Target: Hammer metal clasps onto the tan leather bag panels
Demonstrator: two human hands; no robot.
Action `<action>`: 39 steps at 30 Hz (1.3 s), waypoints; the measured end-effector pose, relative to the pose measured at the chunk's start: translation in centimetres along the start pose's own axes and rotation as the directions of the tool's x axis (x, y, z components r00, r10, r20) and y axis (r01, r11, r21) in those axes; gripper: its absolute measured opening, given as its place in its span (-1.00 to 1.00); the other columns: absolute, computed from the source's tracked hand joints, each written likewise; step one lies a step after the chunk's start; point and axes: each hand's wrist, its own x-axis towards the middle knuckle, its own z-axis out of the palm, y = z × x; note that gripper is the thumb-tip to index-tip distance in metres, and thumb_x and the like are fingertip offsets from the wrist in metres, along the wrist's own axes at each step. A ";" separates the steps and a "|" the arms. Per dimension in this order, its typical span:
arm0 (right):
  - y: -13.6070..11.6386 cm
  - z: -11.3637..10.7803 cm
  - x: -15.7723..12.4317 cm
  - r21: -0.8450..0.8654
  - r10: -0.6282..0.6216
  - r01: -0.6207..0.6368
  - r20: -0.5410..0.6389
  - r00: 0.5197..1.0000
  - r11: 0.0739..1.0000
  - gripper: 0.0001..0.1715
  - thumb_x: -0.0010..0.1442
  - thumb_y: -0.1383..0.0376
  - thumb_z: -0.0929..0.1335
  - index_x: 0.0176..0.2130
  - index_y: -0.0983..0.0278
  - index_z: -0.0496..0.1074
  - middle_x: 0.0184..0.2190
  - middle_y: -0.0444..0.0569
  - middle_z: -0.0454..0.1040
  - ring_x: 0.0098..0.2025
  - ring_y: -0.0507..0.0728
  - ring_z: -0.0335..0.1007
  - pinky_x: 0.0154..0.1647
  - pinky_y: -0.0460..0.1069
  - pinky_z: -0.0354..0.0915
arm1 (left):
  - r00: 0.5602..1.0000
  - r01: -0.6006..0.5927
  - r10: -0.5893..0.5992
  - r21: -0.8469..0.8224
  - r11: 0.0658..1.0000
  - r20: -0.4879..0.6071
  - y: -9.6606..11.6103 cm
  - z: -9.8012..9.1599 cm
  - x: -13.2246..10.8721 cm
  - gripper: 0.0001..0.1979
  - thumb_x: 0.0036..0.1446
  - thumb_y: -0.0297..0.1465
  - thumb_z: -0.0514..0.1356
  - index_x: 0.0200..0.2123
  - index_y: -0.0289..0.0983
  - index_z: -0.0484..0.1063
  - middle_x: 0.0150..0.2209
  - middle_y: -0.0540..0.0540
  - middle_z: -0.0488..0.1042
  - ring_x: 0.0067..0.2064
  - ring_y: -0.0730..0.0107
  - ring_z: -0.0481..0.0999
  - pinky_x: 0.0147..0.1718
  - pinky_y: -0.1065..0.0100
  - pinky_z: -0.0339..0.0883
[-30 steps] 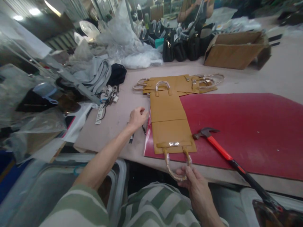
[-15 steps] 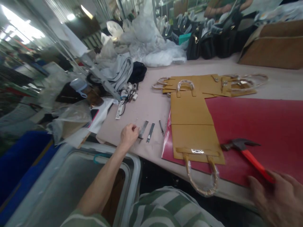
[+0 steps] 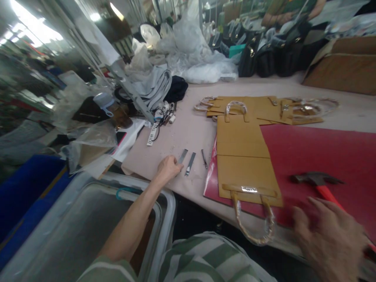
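My left hand is closed at the near end of a slim flat metal tool, and the fingertips hide that end. Just right of it lie a second flat metal tool and a thin dark metal rod. My right hand, blurred, is open with fingers apart over the mat's front edge. A claw hammer with a red handle lies beyond it, the handle partly behind the hand. Between my hands, a tan leather bag panel with wrapped handles lies flat on the red mat.
More tan bag panels lie behind. Black handbags, clear plastic wrap and a brown box line the back. A grey plastic bin stands below the table's left edge. A person's arms show at the far side.
My left hand has moved right onto the flat metal tool's near end. My right hand has come off the hammer handle, moved left and opened; the hammer has shifted right.
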 end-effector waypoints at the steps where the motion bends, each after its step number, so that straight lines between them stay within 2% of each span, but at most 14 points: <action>1: -1.9 0.3 -0.4 0.040 -0.118 0.116 0.052 0.992 0.993 -0.49 0.29 0.00 0.30 0.07 0.26 0.45 0.00 0.32 0.48 0.07 0.49 0.37 0.03 0.34 0.25 | 1.000 0.012 -0.012 0.002 1.000 0.014 0.2 0.0 0.3 -0.81 0.02 -0.25 0.33 -0.36 -0.23 0.49 -0.29 -0.20 0.61 -0.19 0.09 0.59 -0.26 0.28 0.32; 5: -7.3 2.1 -1.1 0.164 -0.283 0.254 0.188 0.941 0.953 -0.63 0.34 0.15 0.30 0.06 0.26 0.39 0.05 0.19 0.44 0.06 0.35 0.36 0.07 0.24 0.27 | 0.996 0.033 -0.027 -0.064 0.997 0.087 0.7 -0.1 1.5 -0.85 -0.14 -0.43 0.34 -0.53 -0.22 0.40 -0.48 -0.12 0.53 -0.29 0.13 0.56 -0.33 0.30 0.30; 8: -8.0 3.1 -0.9 0.157 -0.283 0.249 0.263 0.922 0.956 -0.61 0.32 0.16 0.31 0.08 0.28 0.39 0.10 0.19 0.41 0.12 0.37 0.30 0.12 0.27 0.23 | 0.986 0.038 -0.016 -0.135 0.990 0.164 0.5 -0.4 1.6 -0.82 -0.16 -0.46 0.34 -0.59 -0.22 0.35 -0.62 -0.02 0.40 -0.45 0.24 0.49 -0.43 0.33 0.28; 11: -7.1 3.4 -0.5 0.147 -0.306 0.274 0.295 0.905 0.950 -0.54 0.32 0.12 0.31 0.11 0.31 0.37 0.13 0.23 0.38 0.17 0.39 0.25 0.16 0.29 0.19 | 0.961 0.092 -0.007 -0.297 0.951 0.276 0.0 -0.8 0.5 -0.82 -0.07 -0.33 0.32 -0.54 -0.24 0.37 -0.61 0.01 0.39 -0.57 0.38 0.40 -0.54 0.38 0.27; 13: -6.6 3.4 -0.3 0.157 -0.325 0.289 0.311 0.893 0.944 -0.51 0.32 0.09 0.31 0.13 0.31 0.36 0.16 0.23 0.36 0.20 0.40 0.23 0.19 0.29 0.17 | 0.926 0.185 0.059 -0.584 0.790 0.373 0.0 -1.0 -0.8 -0.77 -0.09 -0.25 0.35 -0.47 -0.28 0.43 -0.51 -0.05 0.49 -0.54 0.42 0.42 -0.55 0.41 0.30; 16: -6.4 3.4 -0.3 0.163 -0.328 0.289 0.317 0.890 0.943 -0.49 0.33 0.07 0.31 0.15 0.29 0.34 0.17 0.23 0.34 0.21 0.40 0.22 0.20 0.30 0.15 | 0.896 0.326 0.172 -0.868 0.374 0.410 1.0 -0.6 -2.8 -0.63 -0.21 -0.22 0.47 -0.37 -0.32 0.52 -0.37 -0.14 0.56 -0.44 0.42 0.49 -0.50 0.44 0.37; 17: -6.4 3.4 -0.3 0.162 -0.325 0.287 0.315 0.892 0.944 -0.49 0.33 0.07 0.31 0.15 0.29 0.33 0.17 0.23 0.34 0.21 0.40 0.22 0.21 0.29 0.15 | 0.906 0.324 0.176 -0.897 0.300 0.386 1.6 -0.2 -3.5 -0.60 -0.23 -0.21 0.49 -0.35 -0.33 0.53 -0.36 -0.15 0.57 -0.41 0.42 0.51 -0.47 0.44 0.40; 19: -6.4 3.5 -0.4 0.164 -0.320 0.281 0.312 0.895 0.946 -0.49 0.33 0.06 0.32 0.15 0.28 0.33 0.16 0.22 0.34 0.21 0.39 0.22 0.22 0.29 0.14 | 0.940 0.254 0.167 -0.937 0.238 0.297 3.1 0.9 -4.9 -0.58 -0.19 -0.18 0.49 -0.30 -0.33 0.55 -0.34 -0.13 0.57 -0.39 0.40 0.52 -0.42 0.41 0.44; 22: -6.3 3.7 -0.6 0.177 -0.302 0.256 0.321 0.898 0.950 -0.48 0.32 0.05 0.32 0.17 0.24 0.33 0.17 0.19 0.34 0.22 0.39 0.22 0.24 0.29 0.12 | 0.975 0.012 0.212 -0.961 0.276 0.073 5.5 2.7 -7.0 -0.64 0.00 -0.17 0.41 -0.23 -0.31 0.55 -0.29 -0.11 0.58 -0.32 0.37 0.55 -0.30 0.35 0.49; 24: -6.3 3.7 -0.6 0.183 -0.287 0.238 0.329 0.899 0.954 -0.47 0.32 0.04 0.32 0.17 0.24 0.33 0.18 0.18 0.35 0.22 0.40 0.21 0.25 0.30 0.11 | 0.950 -0.198 0.298 -0.926 0.322 -0.099 6.8 3.7 -8.2 -0.72 0.14 -0.20 0.34 -0.19 -0.28 0.54 -0.21 -0.13 0.59 -0.20 0.30 0.59 -0.16 0.30 0.50; 27: -6.5 3.5 -0.4 0.185 -0.276 0.225 0.326 0.904 0.957 -0.47 0.33 0.03 0.31 0.15 0.26 0.34 0.16 0.19 0.36 0.21 0.40 0.22 0.25 0.30 0.11 | 0.860 -0.429 0.427 -0.847 0.313 -0.278 8.0 4.9 -9.5 -0.84 0.27 -0.30 0.25 -0.17 -0.26 0.49 -0.07 -0.18 0.56 -0.01 0.21 0.57 0.04 0.19 0.47; 30: -6.8 3.3 -0.2 0.178 -0.277 0.230 0.314 0.908 0.957 -0.48 0.33 0.04 0.30 0.14 0.29 0.35 0.15 0.20 0.37 0.19 0.40 0.23 0.24 0.29 0.13 | 0.816 -0.495 0.490 -0.809 0.316 -0.308 8.3 5.9 -9.9 -0.89 0.33 -0.36 0.18 -0.14 -0.25 0.44 -0.01 -0.21 0.55 0.03 0.21 0.58 0.10 0.13 0.46; 34: -6.8 3.4 -0.2 0.176 -0.274 0.227 0.320 0.907 0.958 -0.48 0.32 0.04 0.32 0.14 0.28 0.35 0.16 0.20 0.37 0.20 0.40 0.23 0.23 0.31 0.14 | 0.805 -0.532 0.498 -0.764 0.364 -0.323 8.0 7.0 -9.7 -0.90 0.34 -0.38 0.16 -0.11 -0.25 0.43 0.01 -0.21 0.57 0.07 0.21 0.57 0.12 0.12 0.45; 39: -6.5 3.6 -0.3 0.167 -0.282 0.239 0.324 0.903 0.957 -0.48 0.34 0.05 0.31 0.16 0.27 0.33 0.17 0.20 0.37 0.21 0.43 0.24 0.24 0.35 0.13 | 0.812 -0.524 0.479 -0.778 0.347 -0.333 7.6 7.6 -9.7 -0.89 0.34 -0.42 0.18 -0.09 -0.26 0.44 0.01 -0.21 0.57 0.04 0.20 0.60 0.09 0.12 0.48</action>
